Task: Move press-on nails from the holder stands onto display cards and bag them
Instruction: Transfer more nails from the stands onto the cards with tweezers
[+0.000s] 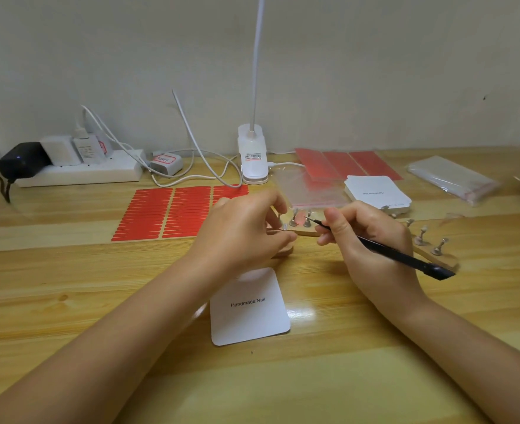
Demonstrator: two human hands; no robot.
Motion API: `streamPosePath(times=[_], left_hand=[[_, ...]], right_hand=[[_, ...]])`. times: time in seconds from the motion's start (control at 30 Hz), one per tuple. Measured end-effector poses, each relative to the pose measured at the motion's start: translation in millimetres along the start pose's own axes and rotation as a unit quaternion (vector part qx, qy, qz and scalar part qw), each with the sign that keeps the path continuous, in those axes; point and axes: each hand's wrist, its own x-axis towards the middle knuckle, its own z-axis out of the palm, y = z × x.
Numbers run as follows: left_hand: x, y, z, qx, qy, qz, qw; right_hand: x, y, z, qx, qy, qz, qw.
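On the wooden surface [69, 301] a white display card [249, 310] printed "Handmade Nail" lies flat, and everything else is placed here relative to it. Just beyond the card's far edge both hands meet over a wooden nail holder stand [306, 232] with small metal pegs. The left hand [246, 231] has its fingers curled, the fingertips pinching at something small near the pegs — what exactly is too small to tell. The right hand [365, 237] grips black tweezers [405, 257] like a pen, the fine tip pointing left toward the pegs at the stand's middle. More pegs [422, 237] stand beyond the card to the right, past the right hand; any nails on them are too small and blurred to make out.

Farther back and to the right of the card sits a stack of blank display cards [378, 192], with a clear bag [310, 188] beside it and more clear bags [454, 179] further right. Sheets of red adhesive tabs [157, 212] lie beyond the card to the left, and paler red sheets [347, 163] lie behind the stack. At the back edge — straight beyond the card — a white clip lamp [252, 157] stands, with a power strip [81, 172] and white cables [197, 166] to its left.
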Motion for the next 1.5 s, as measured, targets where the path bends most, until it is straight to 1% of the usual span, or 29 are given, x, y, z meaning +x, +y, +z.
streamPosePath(times=[0.1,0.2,0.33,0.43,0.5,0.67,0.77,0.83,0.93,1.07,1.17,1.23,1.5], left_hand=[[-2,7,-5,0.003,0.036,0.010,0.999],[-4,13,-10,-0.032,0.053,-0.011,0.998],[-5,17,-15,-0.067,0.034,-0.041,0.996],[-7,17,-20,-0.091,0.018,-0.043,0.995],[-11,15,-23,-0.081,0.033,-0.033,0.996],[-28,9,-30,-0.026,0.097,0.002,0.995],[-38,4,-34,0.003,0.113,0.018,0.993],[-45,-2,-37,0.025,0.117,0.033,0.992],[-54,-12,-41,0.065,0.115,0.055,0.990],[-63,-22,-41,0.103,0.108,0.088,0.985],[-66,-25,-38,0.110,0.107,0.115,0.981],[-68,-27,-37,0.106,0.114,0.121,0.980],[-74,-34,-38,0.067,0.115,0.092,0.987]], right_hand=[[-1,0,0,-0.020,0.004,-0.051,0.999],[-2,0,0,-0.038,0.014,-0.103,0.994],[-4,-2,3,-0.050,0.028,-0.147,0.987],[-5,-5,4,-0.041,0.034,-0.167,0.984],[-5,-8,6,-0.036,0.029,-0.179,0.983],[-10,-12,11,-0.023,0.007,-0.203,0.979],[-12,-13,12,-0.015,-0.007,-0.211,0.977],[-12,-15,12,0.000,-0.020,-0.206,0.978],[-12,-21,11,0.051,-0.046,-0.140,0.988],[-9,-30,13,0.061,-0.106,-0.078,0.989],[-8,-32,22,0.008,-0.170,-0.098,0.981],[-8,-34,29,0.002,-0.206,-0.097,0.974],[-9,-37,49,0.105,-0.227,-0.051,0.967]])
